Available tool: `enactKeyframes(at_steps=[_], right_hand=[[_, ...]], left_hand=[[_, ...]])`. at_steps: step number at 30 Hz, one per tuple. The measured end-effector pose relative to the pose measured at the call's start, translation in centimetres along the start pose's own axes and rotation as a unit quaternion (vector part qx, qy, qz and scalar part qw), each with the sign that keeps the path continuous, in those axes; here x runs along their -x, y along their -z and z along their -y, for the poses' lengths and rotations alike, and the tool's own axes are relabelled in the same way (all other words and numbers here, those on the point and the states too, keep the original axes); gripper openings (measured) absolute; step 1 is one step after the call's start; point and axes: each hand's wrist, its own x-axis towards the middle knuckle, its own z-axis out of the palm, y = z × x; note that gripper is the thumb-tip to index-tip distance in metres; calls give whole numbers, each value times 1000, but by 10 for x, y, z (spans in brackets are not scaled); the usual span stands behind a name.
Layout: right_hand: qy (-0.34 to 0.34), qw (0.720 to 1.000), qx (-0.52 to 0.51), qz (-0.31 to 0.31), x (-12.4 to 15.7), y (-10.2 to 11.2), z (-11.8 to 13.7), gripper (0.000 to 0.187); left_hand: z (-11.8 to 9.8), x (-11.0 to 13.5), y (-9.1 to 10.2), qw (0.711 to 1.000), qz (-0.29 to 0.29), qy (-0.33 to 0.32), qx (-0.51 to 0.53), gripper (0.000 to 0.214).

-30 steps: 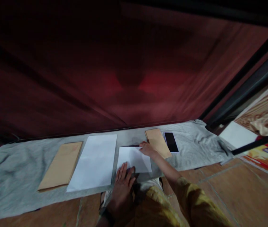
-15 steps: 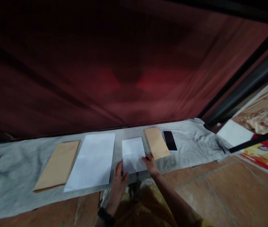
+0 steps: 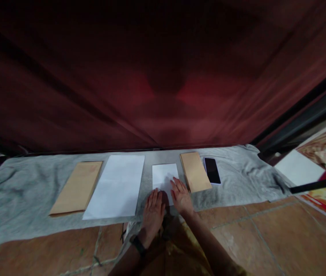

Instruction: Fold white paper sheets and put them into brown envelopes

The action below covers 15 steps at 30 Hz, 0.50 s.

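My left hand [image 3: 153, 211] and right hand [image 3: 181, 198] rest flat, clamping nothing, on the near half of a small paper [image 3: 164, 172] (long axis pointing away from me) between a larger sheet [image 3: 117, 188] and brown packet [image 3: 196, 172].

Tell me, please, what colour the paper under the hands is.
The paper is white, clearest in the head view.

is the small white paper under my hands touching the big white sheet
Apart: the head view shows a strip of grey cloth between the small paper and the big sheet.
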Motion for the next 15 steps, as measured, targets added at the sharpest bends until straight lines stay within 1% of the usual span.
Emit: enactKeyframes(at_steps=[2, 4, 6, 8, 12, 15], right_hand=[[9, 1000, 13, 14, -3, -8, 1, 45], [-6, 999, 28, 29, -2, -17, 0, 48], [-16, 998, 40, 41, 2, -22, -1, 51], [-13, 997, 51, 48, 5, -25, -2, 53], [0, 998, 63, 32, 6, -25, -2, 57], [2, 998, 62, 8, 5, -25, 0, 54]], left_hand=[[3, -2, 0, 1000, -4, 1, -3, 46], [4, -9, 0, 1000, -13, 2, -1, 47], [1, -22, 0, 1000, -18, -9, 8, 49], [-5, -39, -1, 999, -14, -31, 23, 51], [-14, -75, -11, 996, 14, -68, 52, 55], [-6, -87, -18, 997, 26, -59, 45, 59]])
